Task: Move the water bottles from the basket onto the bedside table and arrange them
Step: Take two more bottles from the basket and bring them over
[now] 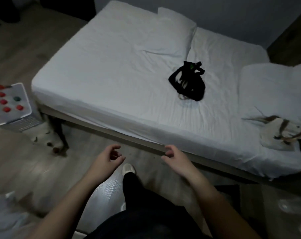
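Both hands are out in front over the floor (42, 169), near the bed's edge. The left hand (108, 156) and right hand (174, 156) are empty, fingers (169, 149) loosely curled and relaxed, not gripping anything. The water bottles (3, 101) are in the white basket (26, 100), way off to the left on the floor by the bed's corner. They're mostly red caps, plus one green. The bed (103, 66) has a white sheet, with a black bundle (187, 83) sitting in the middle and a pale bag (277, 130) on the right.
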The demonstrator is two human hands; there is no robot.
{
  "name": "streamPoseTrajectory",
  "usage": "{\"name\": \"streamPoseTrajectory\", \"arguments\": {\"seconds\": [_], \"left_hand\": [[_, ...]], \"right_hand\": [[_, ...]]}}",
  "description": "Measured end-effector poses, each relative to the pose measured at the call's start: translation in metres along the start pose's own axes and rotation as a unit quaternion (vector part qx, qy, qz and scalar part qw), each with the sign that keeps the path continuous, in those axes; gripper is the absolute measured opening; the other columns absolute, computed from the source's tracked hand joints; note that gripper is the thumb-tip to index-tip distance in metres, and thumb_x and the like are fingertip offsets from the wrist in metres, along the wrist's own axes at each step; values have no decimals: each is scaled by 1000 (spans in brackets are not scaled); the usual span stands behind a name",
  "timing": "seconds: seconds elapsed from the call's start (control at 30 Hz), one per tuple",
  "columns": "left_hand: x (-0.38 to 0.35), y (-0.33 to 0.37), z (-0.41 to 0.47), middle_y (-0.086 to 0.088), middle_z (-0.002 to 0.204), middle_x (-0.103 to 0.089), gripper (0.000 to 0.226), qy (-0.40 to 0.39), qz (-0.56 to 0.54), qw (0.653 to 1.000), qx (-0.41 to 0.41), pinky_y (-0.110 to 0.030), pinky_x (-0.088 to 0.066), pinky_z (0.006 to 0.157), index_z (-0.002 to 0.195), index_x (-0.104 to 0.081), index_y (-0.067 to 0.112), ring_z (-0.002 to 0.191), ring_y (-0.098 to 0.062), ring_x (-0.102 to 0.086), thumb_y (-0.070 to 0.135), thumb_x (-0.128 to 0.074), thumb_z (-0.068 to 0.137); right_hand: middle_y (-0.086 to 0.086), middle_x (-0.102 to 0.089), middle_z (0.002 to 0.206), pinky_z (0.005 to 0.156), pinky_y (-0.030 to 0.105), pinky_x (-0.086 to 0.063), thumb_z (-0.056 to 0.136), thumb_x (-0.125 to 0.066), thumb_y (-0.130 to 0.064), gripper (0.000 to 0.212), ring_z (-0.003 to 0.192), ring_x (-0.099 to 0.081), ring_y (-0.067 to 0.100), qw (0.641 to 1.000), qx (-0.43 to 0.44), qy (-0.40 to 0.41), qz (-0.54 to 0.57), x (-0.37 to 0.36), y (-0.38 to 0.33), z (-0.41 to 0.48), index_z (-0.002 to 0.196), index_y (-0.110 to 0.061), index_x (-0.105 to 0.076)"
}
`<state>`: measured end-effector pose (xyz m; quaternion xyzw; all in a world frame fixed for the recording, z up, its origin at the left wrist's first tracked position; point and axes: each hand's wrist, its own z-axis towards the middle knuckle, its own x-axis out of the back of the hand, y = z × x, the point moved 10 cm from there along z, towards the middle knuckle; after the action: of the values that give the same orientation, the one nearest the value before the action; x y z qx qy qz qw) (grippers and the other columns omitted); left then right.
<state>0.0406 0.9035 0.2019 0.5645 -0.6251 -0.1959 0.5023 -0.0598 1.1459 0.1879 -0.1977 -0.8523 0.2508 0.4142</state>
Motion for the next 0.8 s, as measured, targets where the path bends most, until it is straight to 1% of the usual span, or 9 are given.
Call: {"name": "streamPoseTrajectory", "arguments": {"seconds": [0.13, 0.23, 0.3, 0.4, 0.47, 0.57, 0.63, 0.7, 0.8], "left_hand": [[39, -16, 19, 2, 92, -65, 34, 46, -14, 999, 23, -32, -47, 86, 113, -56, 21, 90, -17, -62, 16, -70, 82], [70, -23, 44, 0, 94, -64, 35, 66, -18, 997, 34, -25, -46, 81, 114, -55, 21, 91, -16, -61, 16, -70, 82], [89, -25, 63, -3, 95, -64, 35, 76, -13, 996, 43, -23, -46, 78, 114, -56, 18, 91, -19, -62, 15, -69, 82], [121, -24, 92, -6, 96, -64, 36, 90, -2, 994, 56, -27, -46, 81, 115, -57, 14, 92, -23, -62, 13, -70, 82], [140, -25, 108, -6, 97, -64, 35, 97, 3, 993, 68, -28, -47, 81, 114, -57, 15, 92, -22, -62, 14, -70, 82], [166, -33, 127, -2, 94, -64, 37, 113, 0, 990, 83, -34, -49, 86, 114, -57, 18, 91, -20, -62, 16, -71, 80], [180, -41, 137, -1, 93, -64, 38, 119, -6, 989, 92, -35, -50, 86, 114, -57, 18, 90, -19, -63, 17, -72, 79], [194, -48, 146, 0, 93, -63, 38, 126, -12, 987, 99, -35, -50, 86, 113, -57, 19, 89, -18, -63, 17, -73, 79], [214, -58, 158, 1, 92, -63, 36, 138, -27, 985, 104, -36, -50, 86, 107, -55, 25, 89, -18, -63, 16, -73, 78]], "right_hand": [[0, -56, 112, 89, 24, -41, 87, -63, -29, 45, 107, -57, 17, 998, 26, -47, -24, -28, -45, 43, 130, -21, -49], [-2, -54, 110, 97, 33, -45, 88, -62, -28, 45, 110, -57, 20, 995, 53, -76, -35, -49, -86, 80, 130, -20, -48], [-2, -54, 110, 95, 30, -44, 88, -62, -28, 46, 107, -56, 19, 993, 67, -87, -38, -58, -116, 105, 131, -18, -48], [-1, -54, 112, 86, 21, -37, 89, -61, -27, 44, 101, -53, 14, 991, 92, -89, -36, -63, -161, 139, 130, -19, -48], [1, -56, 118, 84, 21, -35, 89, -60, -27, 44, 100, -53, 14, 989, 101, -101, -34, -68, -186, 159, 131, -20, -48], [2, -56, 124, 85, 23, -37, 90, -58, -28, 44, 103, -55, 17, 984, 109, -129, -49, -80, -220, 183, 132, -21, -47], [2, -55, 125, 85, 22, -36, 91, -57, -28, 45, 105, -54, 15, 979, 120, -147, -73, -90, -244, 196, 133, -21, -46], [1, -56, 124, 84, 21, -35, 90, -57, -29, 45, 100, -53, 12, 972, 143, -159, -101, -101, -269, 208, 133, -21, -46], [1, -57, 123, 84, 20, -35, 90, -58, -30, 45, 98, -54, 13, 964, 163, -170, -122, -117, -302, 221, 133, -21, -47]]}}
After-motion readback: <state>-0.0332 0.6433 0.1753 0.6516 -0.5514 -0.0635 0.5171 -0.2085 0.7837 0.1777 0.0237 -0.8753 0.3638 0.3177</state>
